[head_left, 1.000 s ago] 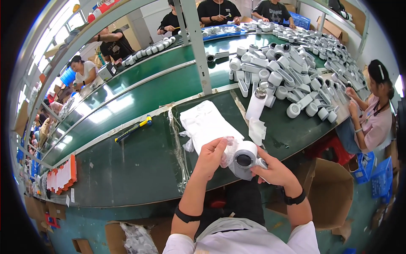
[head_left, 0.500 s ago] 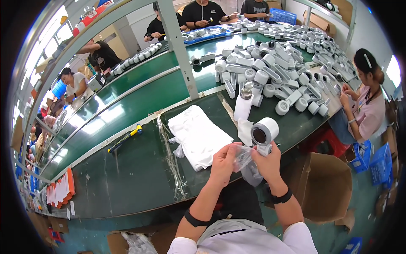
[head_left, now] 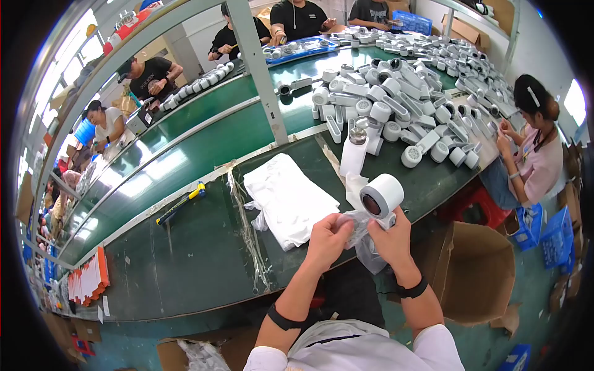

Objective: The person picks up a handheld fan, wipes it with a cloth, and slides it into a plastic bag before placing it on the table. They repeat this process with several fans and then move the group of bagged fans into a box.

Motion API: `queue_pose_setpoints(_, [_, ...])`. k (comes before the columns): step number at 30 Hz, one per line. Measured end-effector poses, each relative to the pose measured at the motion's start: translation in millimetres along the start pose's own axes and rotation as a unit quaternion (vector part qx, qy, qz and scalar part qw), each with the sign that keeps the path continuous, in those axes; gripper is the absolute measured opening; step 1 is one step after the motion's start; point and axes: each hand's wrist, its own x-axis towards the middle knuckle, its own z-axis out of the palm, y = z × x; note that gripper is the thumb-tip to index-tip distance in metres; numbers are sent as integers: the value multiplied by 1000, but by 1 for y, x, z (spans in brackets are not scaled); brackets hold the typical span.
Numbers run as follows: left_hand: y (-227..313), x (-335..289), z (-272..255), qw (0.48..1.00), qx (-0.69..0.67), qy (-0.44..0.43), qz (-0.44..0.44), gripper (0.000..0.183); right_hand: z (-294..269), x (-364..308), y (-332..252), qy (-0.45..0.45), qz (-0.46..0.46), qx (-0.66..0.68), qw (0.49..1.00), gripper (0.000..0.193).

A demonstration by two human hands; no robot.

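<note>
Head view: right hand (head_left: 391, 241) grips the white-and-grey round-headed device (head_left: 385, 194) below its head, over the near edge of the green table (head_left: 185, 260). Left hand (head_left: 331, 240) pinches clear plastic (head_left: 369, 253) beside it. Step looks like bagging or unbagging; next move likely needs both grips steady, film untwisted.

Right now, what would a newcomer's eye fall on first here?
Most likely the big heap of white-and-grey devices, spread over the upper right of the dark green table. Next, a similar device near the centre, held round end up in the right hand, with clear plastic between it and the left hand. Left of these lies a bright white flat pile.
</note>
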Motion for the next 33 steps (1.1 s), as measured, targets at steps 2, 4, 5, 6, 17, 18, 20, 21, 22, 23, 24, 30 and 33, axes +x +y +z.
queue_pose_setpoints(2, [-2,5,7,973,-139,183,-3,16,1,-3,-1,-6,5,-4,1000,39])
queue_pose_setpoints(4, [0,7,5,961,-204,189,-17,13,1,-8,-1,-6,23,-13,1000,38])
queue_pose_setpoints(5, [2,8,5,944,-267,192,-32,11,1,-12,3,-5,23,-14,1000,38])
queue_pose_setpoints(6, [4,6,8,944,-267,191,-33,11,1,-16,10,-11,7,-18,1000,39])
queue_pose_setpoints(17, [17,9,31,986,-125,107,-7,12,-86,-42,-35,-337,147,-24,930,80])
queue_pose_setpoints(18, [18,9,32,990,-116,78,-17,11,-86,-38,-42,-353,160,-81,918,90])
queue_pose_setpoints(20, [17,11,32,994,-88,60,-22,12,-88,-30,-39,-365,169,-113,909,96])
queue_pose_setpoints(21, [19,10,30,997,-66,13,-40,13,-87,-25,-36,-380,175,-144,897,103])
queue_pose_setpoints(22, [22,8,28,997,-45,-32,-59,14,-87,-19,-35,-379,176,-144,897,103])
queue_pose_setpoints(23, [23,7,26,996,-32,-49,-62,16,-86,-12,-33,-421,177,-159,875,101])
queue_pose_setpoints(24, [23,7,23,996,-32,-48,-62,16,-85,-7,-32,-462,176,-174,852,100])
queue_pose_setpoints(30, [29,2,9,996,55,-23,-72,18,-67,-10,-16,-380,152,-213,887,69])
queue_pose_setpoints(33, [26,-1,17,998,22,52,-15,12,-58,-17,1,-265,118,-223,931,65])
